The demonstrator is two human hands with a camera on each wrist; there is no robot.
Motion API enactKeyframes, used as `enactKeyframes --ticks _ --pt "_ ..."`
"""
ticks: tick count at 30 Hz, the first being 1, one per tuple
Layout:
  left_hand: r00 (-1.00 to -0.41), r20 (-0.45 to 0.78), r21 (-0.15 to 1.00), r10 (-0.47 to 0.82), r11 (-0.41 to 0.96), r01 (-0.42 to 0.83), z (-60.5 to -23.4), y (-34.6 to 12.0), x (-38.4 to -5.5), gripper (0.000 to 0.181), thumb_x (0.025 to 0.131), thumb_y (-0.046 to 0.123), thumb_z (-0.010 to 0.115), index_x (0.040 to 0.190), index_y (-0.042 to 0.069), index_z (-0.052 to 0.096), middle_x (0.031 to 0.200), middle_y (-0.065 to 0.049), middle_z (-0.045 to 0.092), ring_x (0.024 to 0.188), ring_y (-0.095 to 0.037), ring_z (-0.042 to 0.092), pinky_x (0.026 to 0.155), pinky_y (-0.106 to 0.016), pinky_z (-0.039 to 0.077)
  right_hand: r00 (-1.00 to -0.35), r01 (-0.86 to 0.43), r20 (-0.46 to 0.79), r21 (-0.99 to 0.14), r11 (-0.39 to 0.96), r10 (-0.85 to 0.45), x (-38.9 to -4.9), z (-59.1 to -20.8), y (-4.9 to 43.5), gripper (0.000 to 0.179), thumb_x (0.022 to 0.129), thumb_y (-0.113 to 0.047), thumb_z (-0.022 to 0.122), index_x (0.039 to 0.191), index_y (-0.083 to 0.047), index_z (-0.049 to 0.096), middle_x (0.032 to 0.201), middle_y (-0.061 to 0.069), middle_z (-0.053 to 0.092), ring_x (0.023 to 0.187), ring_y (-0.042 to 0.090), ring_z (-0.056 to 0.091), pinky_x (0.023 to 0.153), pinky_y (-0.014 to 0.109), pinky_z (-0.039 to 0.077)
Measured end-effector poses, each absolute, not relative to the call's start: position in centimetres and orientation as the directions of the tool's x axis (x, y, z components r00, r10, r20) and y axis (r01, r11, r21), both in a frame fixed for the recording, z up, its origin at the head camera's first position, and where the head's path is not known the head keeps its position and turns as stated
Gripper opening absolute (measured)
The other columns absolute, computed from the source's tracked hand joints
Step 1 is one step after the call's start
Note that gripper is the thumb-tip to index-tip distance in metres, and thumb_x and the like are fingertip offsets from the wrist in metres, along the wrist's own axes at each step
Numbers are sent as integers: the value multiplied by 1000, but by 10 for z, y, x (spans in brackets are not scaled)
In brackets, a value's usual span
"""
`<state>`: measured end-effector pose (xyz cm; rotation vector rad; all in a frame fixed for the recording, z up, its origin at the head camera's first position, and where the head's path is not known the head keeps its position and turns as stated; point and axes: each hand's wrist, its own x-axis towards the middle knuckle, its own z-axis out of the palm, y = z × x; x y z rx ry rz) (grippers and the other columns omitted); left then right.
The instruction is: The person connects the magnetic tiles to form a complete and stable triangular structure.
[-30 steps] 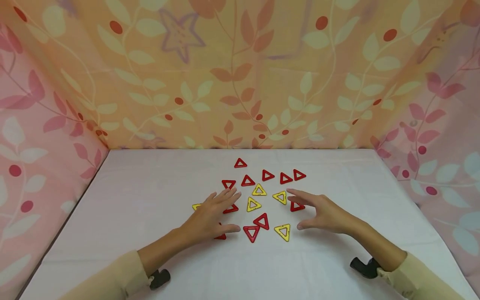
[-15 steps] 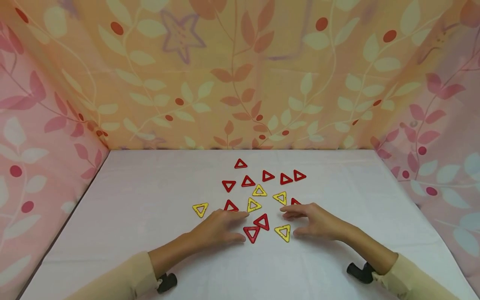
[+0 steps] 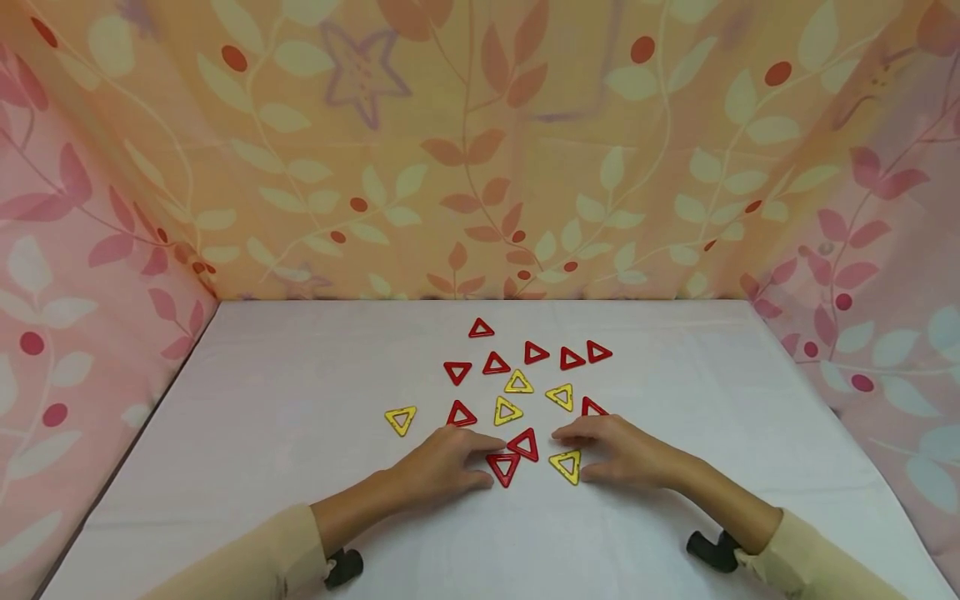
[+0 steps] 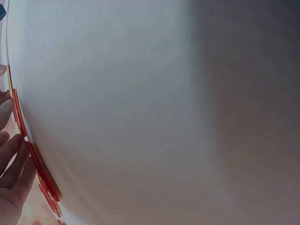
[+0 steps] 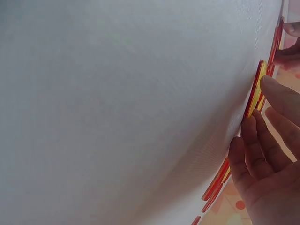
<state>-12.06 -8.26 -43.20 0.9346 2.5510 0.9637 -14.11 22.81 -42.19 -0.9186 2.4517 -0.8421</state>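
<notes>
In the head view my left hand (image 3: 442,467) reaches in from the left, thumb and index finger spread at the left side of a red triangle frame (image 3: 503,469). A second red triangle frame (image 3: 523,445) overlaps its upper right corner, close to the left index fingertip. My right hand (image 3: 626,450) arches over a yellow triangle frame (image 3: 566,466). Its thumb is right at that frame's right edge, and the index finger extends above the frame's upper side. The right wrist view shows the right thumb and fingertips close to the yellow frame (image 5: 260,89).
Farther back on the white cloth (image 3: 300,375) lie several more red triangles, such as the one at the rear (image 3: 481,328), and yellow ones (image 3: 507,411). Another yellow triangle (image 3: 401,419) lies at the left. A patterned fabric backdrop (image 3: 465,167) rises behind and at both sides.
Both hands have come down and closer together toward the front triangles. The left hand has moved off the triangles it covered, and the right hand has shifted left to the yellow frame.
</notes>
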Motion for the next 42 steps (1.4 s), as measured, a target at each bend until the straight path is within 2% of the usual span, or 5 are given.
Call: enactKeyframes --ticks 6,16,25,42 --pt "-743 -23 665 669 565 488 -431 -75 -123 39 85 19 81 123 17 72 111 14 70 103 -2 60 89 -22 50 -695 -482 -137 -641 598 -706 -140 -423 223 46 86 -11 76 131 -14 64 121 -11 65 112 7 61 98 34 50" --pt "-733 -10 635 680 571 521 -432 -69 -121 33 83 15 82 115 19 74 102 15 71 100 0 62 89 -22 50 -659 -528 -118 -631 569 -743 -137 -426 216 36 85 -11 77 120 -18 71 108 -15 65 102 3 63 92 30 52" --pt "-740 -12 664 673 558 497 -430 -65 -119 30 83 12 81 112 15 74 97 12 71 84 0 60 77 -15 50 -655 -509 -154 -634 582 -740 -132 -425 209 35 85 -14 79 119 -22 72 106 -17 64 100 2 62 92 28 52" --pt "-729 -21 685 684 542 488 -427 -56 -115 31 84 11 80 114 12 74 99 10 72 85 0 62 79 -14 50 -646 -526 -142 -630 572 -750 -129 -425 201 36 84 -17 80 119 -21 72 105 -17 65 96 1 62 89 25 53"
